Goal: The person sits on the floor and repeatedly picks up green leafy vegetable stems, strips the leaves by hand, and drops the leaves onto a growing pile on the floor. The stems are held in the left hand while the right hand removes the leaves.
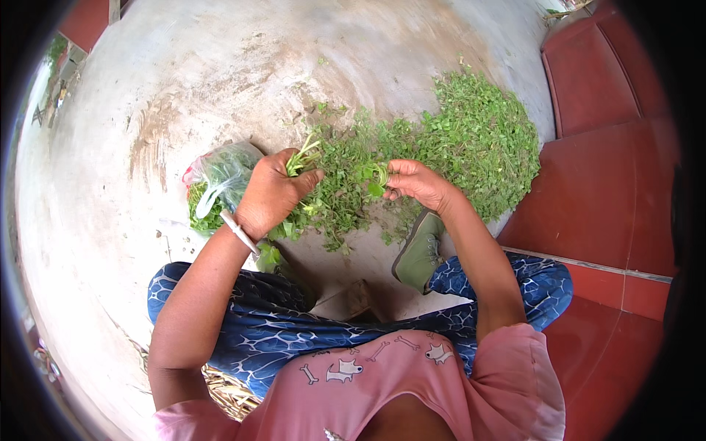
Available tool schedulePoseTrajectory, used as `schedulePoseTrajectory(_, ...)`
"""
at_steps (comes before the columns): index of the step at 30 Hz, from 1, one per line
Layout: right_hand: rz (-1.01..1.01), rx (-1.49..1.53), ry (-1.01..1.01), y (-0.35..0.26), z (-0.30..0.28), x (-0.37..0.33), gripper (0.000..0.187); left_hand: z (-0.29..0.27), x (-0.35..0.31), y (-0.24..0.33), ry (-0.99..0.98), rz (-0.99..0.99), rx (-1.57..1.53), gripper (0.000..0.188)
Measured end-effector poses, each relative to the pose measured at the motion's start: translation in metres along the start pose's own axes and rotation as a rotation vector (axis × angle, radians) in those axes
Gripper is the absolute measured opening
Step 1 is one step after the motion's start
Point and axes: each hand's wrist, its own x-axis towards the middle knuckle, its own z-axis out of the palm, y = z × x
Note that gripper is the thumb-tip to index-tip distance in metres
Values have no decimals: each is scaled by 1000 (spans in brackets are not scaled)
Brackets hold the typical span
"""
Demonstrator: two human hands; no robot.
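Note:
My left hand [279,185] is closed around a bunch of leafy greens [303,158]; pale cut stems stick out past the thumb and some leaves hang below the fist. To its right, my right hand [413,184] pinches a small green sprig [376,178] with curled stems and a leaf. Both hands hover above a pile of loose greens [489,140], which spreads over the ground from the middle toward the right. A clear plastic bag [228,173] holding greens stands just left of my left wrist.
Pale concrete ground [95,169] with brown dirt stains lies around the pile. Red tiled steps [588,198] rise on the right. My green shoes [419,253] stand close to the near edge of the greens, and dry straw [229,392] shows at lower left.

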Motion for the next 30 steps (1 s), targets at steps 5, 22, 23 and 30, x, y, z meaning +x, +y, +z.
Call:
schedulePoseTrajectory(5, 31, -42, -126, -15, 24, 0, 13, 13, -6, 13, -124, 73, 116, 18)
schedulePoseTrajectory(22, 93, 31, -172, -19, 43, 3, 18, 21, -10, 7, -109, 381, 479, 18)
schedulePoseTrajectory(23, 103, 21, -119, -15, 36, 6, 18, 19, -7, 5, -97, 305, 408, 17)
schedulePoseTrajectory(30, -240, -321, 277, -16, 39, 4, 23, 7, 4, 3, -95, -153, -158, 12)
